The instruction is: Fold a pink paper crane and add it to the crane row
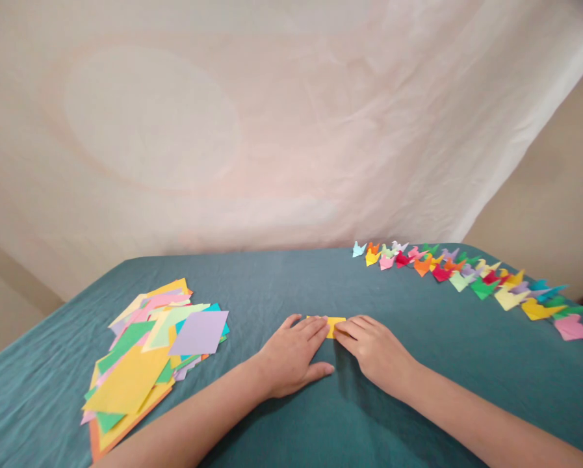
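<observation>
A small yellow paper (pixel 334 323), folded into a narrow strip, lies on the teal cloth (pixel 281 286) near the middle of the table. My left hand (pixel 294 354) lies flat on its left part, fingers stretched out and pressing down. My right hand (pixel 372 348) rests on its right part with the fingers held together, their tips on the strip's edge. Most of the strip is hidden under both hands.
A loose pile of coloured paper squares (pixel 149 354) lies at the left, a lilac one on top. A row of several folded paper cranes (pixel 466 273) runs along the far right edge. A pale sheet (pixel 272 130) hangs behind the table.
</observation>
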### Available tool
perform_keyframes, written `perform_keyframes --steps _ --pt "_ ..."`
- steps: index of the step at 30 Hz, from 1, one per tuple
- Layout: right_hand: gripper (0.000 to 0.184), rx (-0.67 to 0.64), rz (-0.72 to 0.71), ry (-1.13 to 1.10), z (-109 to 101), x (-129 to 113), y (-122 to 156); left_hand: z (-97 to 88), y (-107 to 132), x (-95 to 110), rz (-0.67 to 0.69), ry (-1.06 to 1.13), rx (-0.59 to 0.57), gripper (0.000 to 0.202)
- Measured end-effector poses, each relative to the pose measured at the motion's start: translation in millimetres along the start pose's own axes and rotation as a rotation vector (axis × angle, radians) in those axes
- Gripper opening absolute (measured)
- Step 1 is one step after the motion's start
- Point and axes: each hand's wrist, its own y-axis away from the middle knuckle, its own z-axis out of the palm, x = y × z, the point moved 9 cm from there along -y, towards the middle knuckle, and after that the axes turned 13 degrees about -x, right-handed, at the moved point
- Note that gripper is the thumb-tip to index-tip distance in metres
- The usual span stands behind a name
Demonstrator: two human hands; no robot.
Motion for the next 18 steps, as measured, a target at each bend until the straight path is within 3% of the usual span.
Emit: perform_keyframes --steps 9,18 --pt "0.022 0.040 0.007 0.006 -0.3 1.4 2.2 -4.7 3.0 -0.2 0.077 0.054 -0.018 0.053" --pt "0.024 -0.012 0.010 0.076 2.6 -5.3 0.8 -5.6 1.6 -2.4 0.116 0.026 -0.017 0.051"
